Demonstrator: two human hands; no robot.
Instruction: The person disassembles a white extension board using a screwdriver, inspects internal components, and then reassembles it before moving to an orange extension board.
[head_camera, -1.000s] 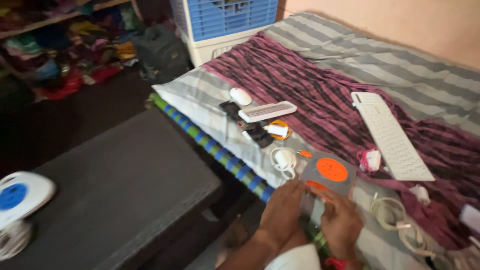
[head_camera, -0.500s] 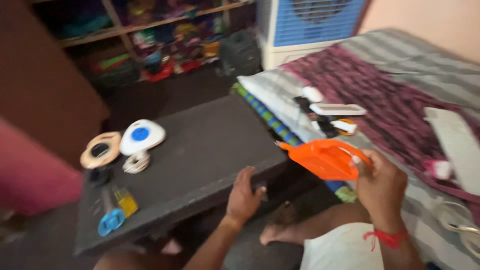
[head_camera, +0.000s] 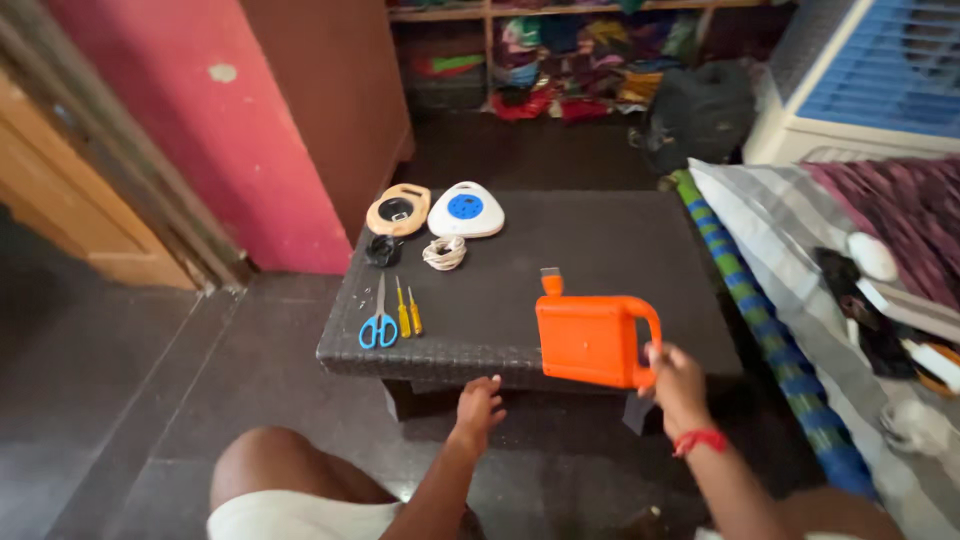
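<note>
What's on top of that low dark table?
On the table: scissors, two yellow screwdrivers, a coiled cord, two flat reels. The right hand holds an orange case, hiding the tabletop behind it.

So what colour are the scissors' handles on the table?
Blue; the scissors show best in the head view, lying beside two yellow screwdrivers.

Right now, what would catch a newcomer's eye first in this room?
The bright orange plastic case stands out first, held by its handle in the right hand over the near edge of the low dark table. The left hand reaches toward the table's front edge. On the table's left side lie blue-handled scissors, two yellow screwdrivers and a white triangular box with a blue centre.
</note>
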